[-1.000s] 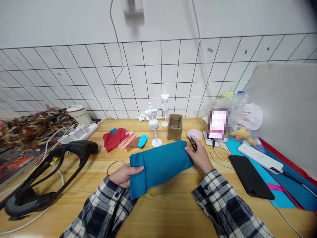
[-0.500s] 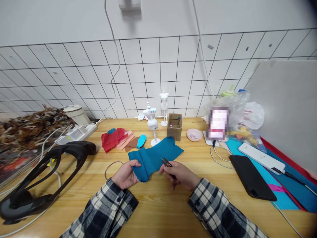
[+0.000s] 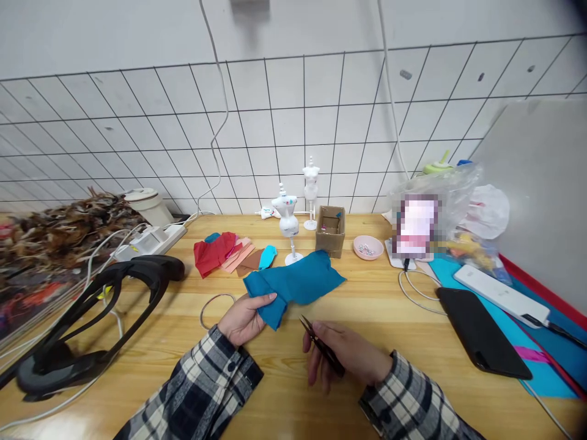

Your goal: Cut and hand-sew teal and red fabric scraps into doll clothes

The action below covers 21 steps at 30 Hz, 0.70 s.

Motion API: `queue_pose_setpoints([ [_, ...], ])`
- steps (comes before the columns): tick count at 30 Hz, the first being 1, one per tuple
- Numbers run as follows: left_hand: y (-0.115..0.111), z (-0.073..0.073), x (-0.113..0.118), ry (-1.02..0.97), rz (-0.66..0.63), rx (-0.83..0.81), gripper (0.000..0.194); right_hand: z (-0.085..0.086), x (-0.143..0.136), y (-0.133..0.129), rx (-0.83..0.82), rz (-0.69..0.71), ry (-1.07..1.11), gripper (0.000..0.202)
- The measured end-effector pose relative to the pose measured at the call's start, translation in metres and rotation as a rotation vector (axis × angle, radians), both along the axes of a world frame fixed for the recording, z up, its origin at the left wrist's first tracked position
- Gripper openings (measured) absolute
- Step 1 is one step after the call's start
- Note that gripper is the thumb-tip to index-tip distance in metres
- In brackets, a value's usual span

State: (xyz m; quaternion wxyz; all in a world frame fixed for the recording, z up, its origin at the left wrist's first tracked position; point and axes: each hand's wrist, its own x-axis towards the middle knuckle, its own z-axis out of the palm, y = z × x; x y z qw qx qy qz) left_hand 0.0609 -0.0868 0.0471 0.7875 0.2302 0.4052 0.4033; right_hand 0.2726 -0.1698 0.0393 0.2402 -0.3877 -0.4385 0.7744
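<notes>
A folded piece of teal fabric [image 3: 305, 278] is pinched at its left end by my left hand [image 3: 245, 318], thumb on top. The rest of the cloth lies across the table towards the right. My right hand [image 3: 342, 351] is closed around small dark thread snips [image 3: 324, 348], their pointed blades aimed up and left, just below the cloth and apart from it. Behind the fabric stands a small white mannequin [image 3: 288, 223] on a round base, with a second white mannequin [image 3: 310, 186] farther back.
Left of the mannequins lie red cloth scraps [image 3: 213, 253] and other coloured pieces. A cardboard box [image 3: 330, 232] and a pink bowl [image 3: 368, 247] of small beads stand behind. At right lie a black phone [image 3: 483, 333] and white power bank [image 3: 499, 293]; at left, a black frame [image 3: 153, 275].
My right hand has moved down and slightly right with the snips, away from the fabric. The left hand still holds the cloth, its end shifted a little. The view has turned slightly.
</notes>
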Motion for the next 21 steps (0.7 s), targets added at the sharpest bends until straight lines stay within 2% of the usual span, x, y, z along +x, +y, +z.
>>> queue_pose_setpoints([
  [2, 0.002, -0.001, 0.001, -0.007, 0.046, 0.021, 0.046, -0.002, -0.002, 0.001, 0.012, -0.015, -0.009, 0.058],
  [5, 0.000, -0.001, 0.000, 0.007, 0.034, 0.056, 0.047, -0.002, -0.005, 0.006, 0.135, -0.241, -0.006, 0.058],
  [8, -0.009, 0.000, 0.002, 0.001, -0.081, 0.093, 0.043, 0.001, -0.007, 0.010, 0.121, -0.402, 0.008, 0.054],
  [11, -0.022, 0.003, 0.008, -0.030, -0.255, 0.116, 0.041, -0.001, -0.010, 0.010, 0.014, -0.424, -0.005, 0.049],
  [14, -0.031, 0.004, 0.014, -0.057, -0.333, 0.127, 0.041, -0.010, -0.011, 0.011, 0.079, -0.490, -0.093, 0.046],
  [18, -0.030, -0.001, 0.015, 0.024, -0.298, 0.140, 0.040, -0.017, 0.000, 0.018, 0.289, -0.683, -0.271, 0.038],
  [21, -0.024, -0.007, 0.011, 0.140, -0.253, 0.086, 0.045, -0.014, 0.011, 0.023, 0.298, -0.840, -0.259, 0.035],
])
